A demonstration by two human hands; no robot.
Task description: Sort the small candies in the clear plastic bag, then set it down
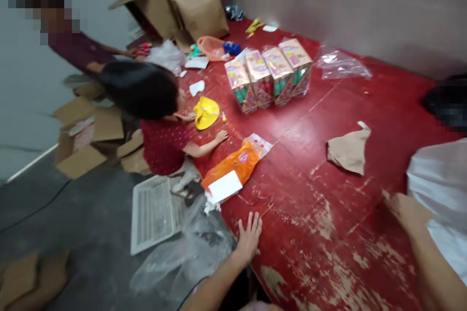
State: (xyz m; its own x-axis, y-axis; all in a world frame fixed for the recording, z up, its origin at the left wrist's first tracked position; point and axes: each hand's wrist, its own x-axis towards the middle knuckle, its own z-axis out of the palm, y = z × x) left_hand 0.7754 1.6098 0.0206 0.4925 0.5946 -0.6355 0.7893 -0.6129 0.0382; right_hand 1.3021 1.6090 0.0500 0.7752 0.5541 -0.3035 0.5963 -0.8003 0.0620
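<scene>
Orange bag (233,166): prob. light, slippery (pinch clear end (261,144)); my L hand (249,237) fingers apart, R hand (399,205) blurred, can't tell.

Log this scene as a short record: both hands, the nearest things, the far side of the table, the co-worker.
Left hand: fingers spread at the edge of the red table; no object visible in it
Right hand: at the right, blurred; grip cannot be told
Nearest left hand: orange bag, white card lying on it
Nearest right hand: brown piece
Far side: four boxed packs side by side
Co-worker: person in a dark red top, one hand at a yellow item
</scene>
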